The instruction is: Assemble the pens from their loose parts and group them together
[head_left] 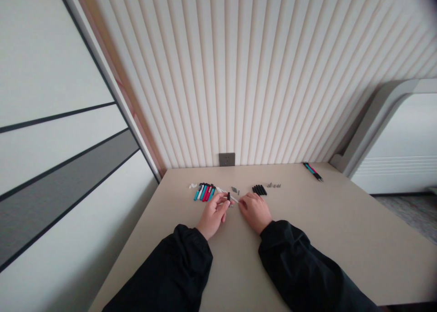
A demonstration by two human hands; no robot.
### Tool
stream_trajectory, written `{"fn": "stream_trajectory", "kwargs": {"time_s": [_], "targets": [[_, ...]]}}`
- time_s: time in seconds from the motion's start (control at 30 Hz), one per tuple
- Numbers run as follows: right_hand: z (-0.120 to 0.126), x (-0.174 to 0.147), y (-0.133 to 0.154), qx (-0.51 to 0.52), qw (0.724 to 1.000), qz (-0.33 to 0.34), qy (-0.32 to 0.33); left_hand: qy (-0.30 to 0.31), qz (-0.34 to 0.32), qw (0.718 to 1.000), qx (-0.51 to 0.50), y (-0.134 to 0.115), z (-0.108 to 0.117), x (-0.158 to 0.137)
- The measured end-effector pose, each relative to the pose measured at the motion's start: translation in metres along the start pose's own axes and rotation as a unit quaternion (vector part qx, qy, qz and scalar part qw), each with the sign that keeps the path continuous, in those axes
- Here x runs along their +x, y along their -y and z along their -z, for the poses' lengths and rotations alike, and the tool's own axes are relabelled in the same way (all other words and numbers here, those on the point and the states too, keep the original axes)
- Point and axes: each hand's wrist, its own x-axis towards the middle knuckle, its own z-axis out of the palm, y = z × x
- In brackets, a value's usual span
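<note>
My left hand [214,213] is closed, thumb and fingers pinching a short black pen part [228,196] that points up. Just to its right, my right hand [255,210] rests low over the table with curled fingers. Its fingertips are on the end of a thin white pen refill [235,198]. More white refills [220,190] lie beyond my left hand, partly hidden by it. Coloured pen barrels [205,192] in blue, white and red with black ends lie in a row to the left. Several black pen grips [259,190] are lined up beyond my right hand.
Small white parts [193,185] lie at the far left of the beige table [334,230]. Small grey springs [234,189] sit in the middle, with grey tips [274,185] farther right. Two pens [313,171] lie near the back edge. A socket [227,159] is on the ribbed wall.
</note>
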Motion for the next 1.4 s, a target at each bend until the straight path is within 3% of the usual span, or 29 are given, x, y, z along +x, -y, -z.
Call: {"fn": "stream_trajectory", "kwargs": {"time_s": [0.23,0.37,0.47,0.6,0.7,0.8,1.17,1.4], "targets": [[-0.003,0.001,-0.002,0.044,0.999,0.023,0.007,0.013,0.016,1.0,0.002,0.001,0.003,0.002],[-0.006,0.003,-0.005,0.121,0.992,0.012,-0.046,0.01,0.022,1.0,-0.003,-0.001,0.002,0.001],[-0.007,0.007,-0.004,0.245,0.964,-0.008,-0.099,0.015,0.019,1.0,0.0,-0.004,0.001,0.001],[-0.006,0.009,0.001,0.393,0.908,-0.057,-0.135,0.041,0.013,0.999,0.021,-0.003,-0.001,0.0],[-0.003,0.009,0.006,0.457,0.875,-0.07,-0.144,0.051,0.015,0.998,0.042,0.0,-0.001,-0.002],[-0.001,0.007,0.008,0.487,0.859,-0.066,-0.141,0.06,0.016,0.997,0.054,0.001,-0.002,-0.003],[0.004,0.002,0.01,0.465,0.879,-0.034,-0.104,0.069,0.0,0.995,0.065,0.0,-0.002,-0.004],[0.01,0.001,0.015,0.418,0.903,0.044,-0.085,0.07,-0.008,0.995,0.065,-0.001,-0.002,-0.004]]}}
